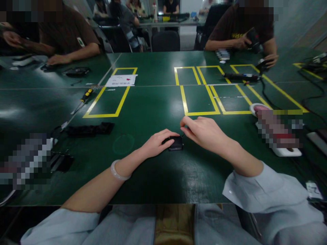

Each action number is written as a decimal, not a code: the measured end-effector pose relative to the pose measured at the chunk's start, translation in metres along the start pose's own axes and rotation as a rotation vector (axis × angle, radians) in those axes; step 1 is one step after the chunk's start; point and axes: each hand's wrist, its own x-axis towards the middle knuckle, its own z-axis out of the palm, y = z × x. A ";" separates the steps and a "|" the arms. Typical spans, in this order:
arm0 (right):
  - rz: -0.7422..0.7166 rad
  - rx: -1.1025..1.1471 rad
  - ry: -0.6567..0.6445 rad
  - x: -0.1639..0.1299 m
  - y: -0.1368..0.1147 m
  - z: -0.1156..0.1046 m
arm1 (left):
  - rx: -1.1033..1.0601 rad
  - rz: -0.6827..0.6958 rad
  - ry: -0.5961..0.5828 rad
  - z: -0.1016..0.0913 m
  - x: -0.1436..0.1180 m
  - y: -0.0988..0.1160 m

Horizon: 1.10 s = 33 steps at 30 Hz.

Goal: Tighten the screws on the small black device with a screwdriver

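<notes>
The left hand (159, 141) holds a small black device (176, 144) on the green table (153, 189); beside it, the right hand (205, 132) curls nearly closed, its hold impossible to tell. Weak left pressure could let the device turn. Tabletop separates it from the near edge and yellow tape (203, 113).

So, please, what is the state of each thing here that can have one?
box, on the table; open or closed, cannot tell
left hand, fingers and thumb on the box
right hand, curled beside the box; grip unclear
bracelet, worn
screwdriver, lying on the table
paper, lying flat
chair, upright
</notes>
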 end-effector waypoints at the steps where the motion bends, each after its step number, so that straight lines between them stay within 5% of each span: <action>1: -0.001 0.013 0.007 0.000 0.000 0.000 | 0.001 -0.001 -0.002 0.000 0.000 0.000; 33: 0.003 -0.043 -0.016 -0.001 0.002 -0.001 | 0.004 0.002 0.001 0.000 0.000 0.000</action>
